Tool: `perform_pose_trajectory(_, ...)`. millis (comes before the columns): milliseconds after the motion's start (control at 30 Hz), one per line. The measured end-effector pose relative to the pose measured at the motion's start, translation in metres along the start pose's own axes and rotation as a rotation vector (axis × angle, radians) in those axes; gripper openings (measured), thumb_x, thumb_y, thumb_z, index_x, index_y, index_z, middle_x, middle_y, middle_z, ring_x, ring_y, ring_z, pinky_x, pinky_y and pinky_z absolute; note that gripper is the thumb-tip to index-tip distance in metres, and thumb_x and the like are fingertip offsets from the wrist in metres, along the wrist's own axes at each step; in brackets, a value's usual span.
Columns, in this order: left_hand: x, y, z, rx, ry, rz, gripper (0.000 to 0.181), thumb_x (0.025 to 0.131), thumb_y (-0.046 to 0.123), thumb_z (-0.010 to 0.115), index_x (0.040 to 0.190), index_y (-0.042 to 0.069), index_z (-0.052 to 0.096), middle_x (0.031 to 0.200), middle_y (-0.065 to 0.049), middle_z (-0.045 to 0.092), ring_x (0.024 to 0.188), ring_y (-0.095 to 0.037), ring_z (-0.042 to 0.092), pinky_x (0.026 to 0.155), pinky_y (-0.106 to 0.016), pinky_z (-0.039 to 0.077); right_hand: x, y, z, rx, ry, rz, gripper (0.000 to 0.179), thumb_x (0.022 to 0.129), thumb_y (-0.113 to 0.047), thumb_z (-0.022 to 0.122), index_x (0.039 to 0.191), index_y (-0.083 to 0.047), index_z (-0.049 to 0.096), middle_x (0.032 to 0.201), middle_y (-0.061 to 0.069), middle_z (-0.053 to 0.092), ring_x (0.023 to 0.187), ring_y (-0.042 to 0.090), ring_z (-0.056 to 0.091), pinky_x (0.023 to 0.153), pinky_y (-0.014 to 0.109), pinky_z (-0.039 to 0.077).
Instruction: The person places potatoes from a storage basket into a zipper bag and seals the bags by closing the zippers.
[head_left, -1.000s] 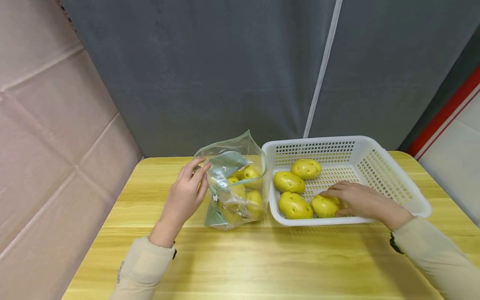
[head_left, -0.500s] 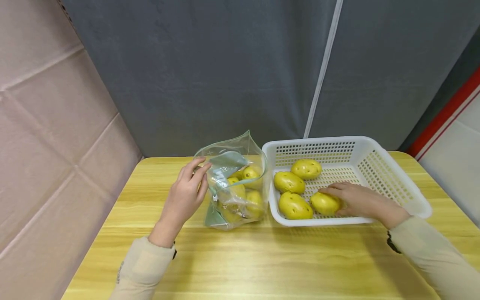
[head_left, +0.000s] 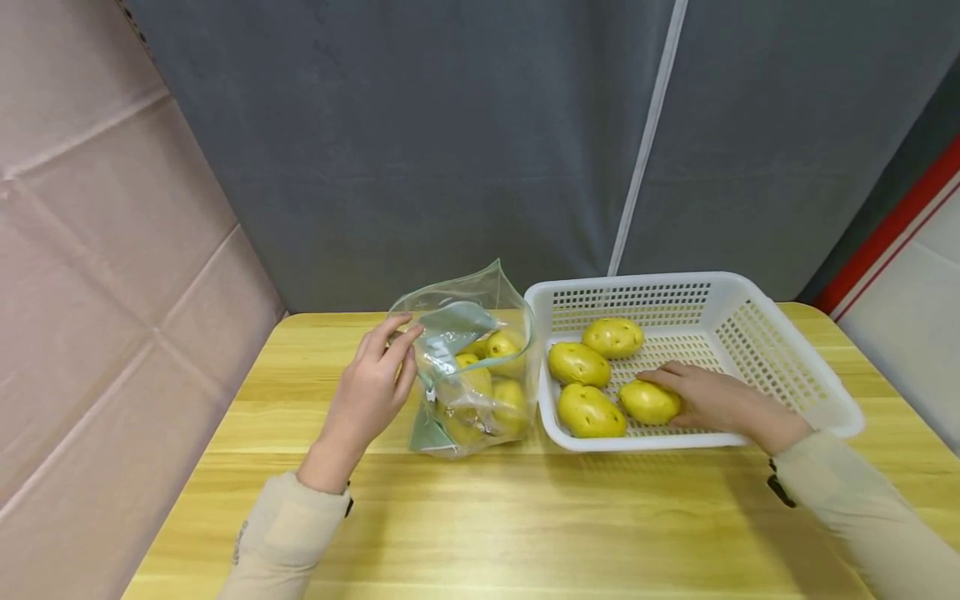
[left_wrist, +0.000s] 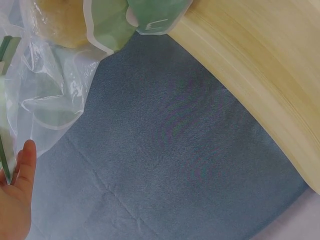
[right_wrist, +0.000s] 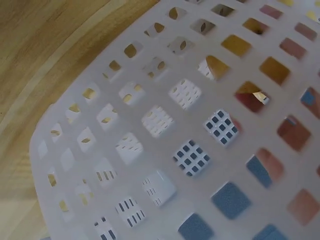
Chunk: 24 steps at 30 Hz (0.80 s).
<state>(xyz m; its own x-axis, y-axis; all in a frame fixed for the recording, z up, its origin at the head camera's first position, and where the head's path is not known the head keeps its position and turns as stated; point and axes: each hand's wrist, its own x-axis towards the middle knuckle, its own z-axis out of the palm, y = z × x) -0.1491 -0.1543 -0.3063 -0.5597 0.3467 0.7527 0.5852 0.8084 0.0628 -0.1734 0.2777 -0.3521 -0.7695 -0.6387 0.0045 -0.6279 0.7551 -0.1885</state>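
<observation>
My left hand (head_left: 369,387) holds the left rim of a clear plastic bag (head_left: 480,287) with green trim; several potatoes (head_left: 510,404) lie inside it. In the left wrist view, the fingers (left_wrist: 26,172) of that hand meet the bag's edge, while the thumb is out of sight. Inside the white basket (head_left: 832,400), my right hand (head_left: 712,402) grips a yellow potato (head_left: 648,402) from its right side. Three other potatoes (head_left: 579,364) sit in the basket's left half. Through the basket wall's holes, the right wrist view shows only patches of hand and potato.
The bag and basket stand side by side on a wooden table (head_left: 480,525), close against each other. Behind them hangs a dark grey curtain (head_left: 420,167). A pale padded wall (head_left: 112,292) bounds the left side, and a white panel with a red stripe (head_left: 892,225) the right.
My right hand has shifted slightly left with its potato, which now shows more beyond the fingers. The left hand and the bag have stayed in place.
</observation>
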Motion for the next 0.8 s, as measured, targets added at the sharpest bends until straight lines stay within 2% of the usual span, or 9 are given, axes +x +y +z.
perform_pose_trajectory(333,0.001,0.001,-0.001,-0.003,-0.006,-0.005,0.027,0.085,-0.002,0.061,0.111,-0.001,0.066,0.122,-0.017,0.058,0.094,-0.029,0.062,0.061,-0.034,0.057,0.001,-0.002,-0.007,-0.061,0.076,-0.006,0.059,0.069,-0.008,0.083,0.123,-0.006,0.06,0.108,0.014,0.061,0.088,0.027,0.064,0.072,0.042,0.056)
perform_pose_trajectory(600,0.001,0.001,-0.001,0.002,-0.008,-0.001,0.027,0.085,-0.002,0.061,0.111,-0.001,0.066,0.121,-0.017,0.058,0.094,-0.029,0.062,0.058,-0.033,0.056,0.004,-0.011,-0.024,-0.078,0.133,-0.024,0.069,0.064,-0.003,0.085,0.127,-0.003,0.056,0.11,0.018,0.059,0.093,0.031,0.062,0.075,0.045,0.056)
perform_pose_trajectory(800,0.001,0.002,-0.001,0.001,-0.006,-0.001,0.027,0.085,-0.002,0.061,0.111,-0.001,0.066,0.121,-0.017,0.058,0.093,-0.028,0.062,0.057,-0.033,0.056,0.006,-0.019,-0.035,-0.106,0.22,-0.041,0.069,0.064,-0.001,0.084,0.126,-0.003,0.056,0.11,0.021,0.058,0.092,0.034,0.06,0.073,0.047,0.055)
